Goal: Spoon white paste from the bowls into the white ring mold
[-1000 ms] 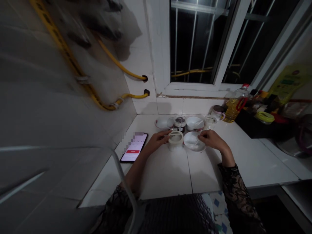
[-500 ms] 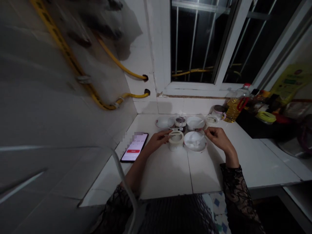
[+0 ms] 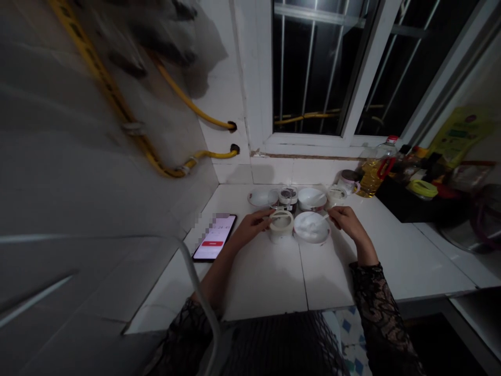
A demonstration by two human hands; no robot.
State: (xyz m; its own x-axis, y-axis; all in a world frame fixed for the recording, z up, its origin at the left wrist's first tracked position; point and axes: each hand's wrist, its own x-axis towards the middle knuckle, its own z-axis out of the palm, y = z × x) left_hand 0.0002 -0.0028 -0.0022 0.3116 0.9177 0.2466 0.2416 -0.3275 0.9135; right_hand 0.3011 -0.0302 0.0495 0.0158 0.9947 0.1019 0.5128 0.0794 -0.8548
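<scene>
My left hand (image 3: 256, 225) is closed at the left side of a small jar (image 3: 281, 235) with a pale rim. Its thumb and fingers touch the jar near the top, where a clear lid seems to stand raised. Just right of the jar sits a white bowl (image 3: 312, 239) holding something white. Over that bowl's right rim, my right hand (image 3: 345, 220) pinches the thin handle of a white spoon (image 3: 325, 216). The spoon's head is hard to tell from the white contents.
Behind stand a dark-filled jar (image 3: 288, 196), two more bowls (image 3: 263, 197) (image 3: 312, 199) and a pale-lidded jar (image 3: 336, 195). A lit phone (image 3: 214, 237) lies at left. An oil bottle (image 3: 371, 175) and a mug (image 3: 349, 181) are at the back right.
My right hand has shifted slightly left and lower with the spoon, whose shape shows less clearly in the bowl now. My left hand stays at the jar.
</scene>
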